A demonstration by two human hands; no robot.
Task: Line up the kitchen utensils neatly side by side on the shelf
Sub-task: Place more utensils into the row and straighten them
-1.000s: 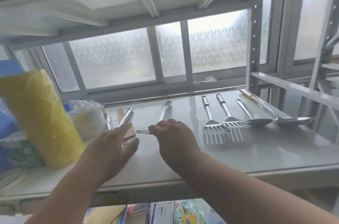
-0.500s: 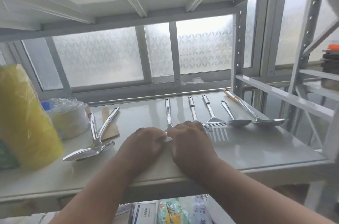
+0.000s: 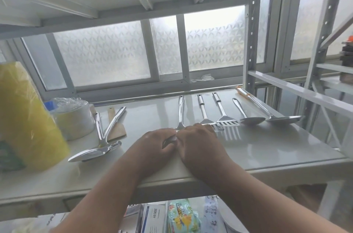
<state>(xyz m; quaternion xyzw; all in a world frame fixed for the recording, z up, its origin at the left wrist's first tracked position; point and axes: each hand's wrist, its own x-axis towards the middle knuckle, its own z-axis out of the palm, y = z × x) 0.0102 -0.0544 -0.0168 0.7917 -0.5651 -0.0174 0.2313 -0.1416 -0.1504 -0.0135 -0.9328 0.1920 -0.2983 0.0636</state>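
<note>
On the white shelf [image 3: 267, 148] a steel utensil [image 3: 180, 112] lies with its handle pointing away. My left hand [image 3: 154, 143] and my right hand [image 3: 198, 141] both close over its head, which is hidden. To the right lie side by side a slotted turner [image 3: 202, 110], a second slotted turner [image 3: 223, 116], a spoon [image 3: 248, 118] and a long ladle [image 3: 275, 114]. To the left, two steel utensils [image 3: 103, 137] cross each other over a wooden spatula [image 3: 116, 127].
A yellow plastic-wrapped pack [image 3: 24, 118] and a wrapped stack of white bowls [image 3: 74, 116] stand at the shelf's left. A shelf post [image 3: 250, 45] rises at the back right. Packets [image 3: 181, 215] lie on the lower shelf. A frosted window is behind.
Both hands carried the steel utensil rightward from the left group and set it beside the turners. In the last half second the hands have barely moved.
</note>
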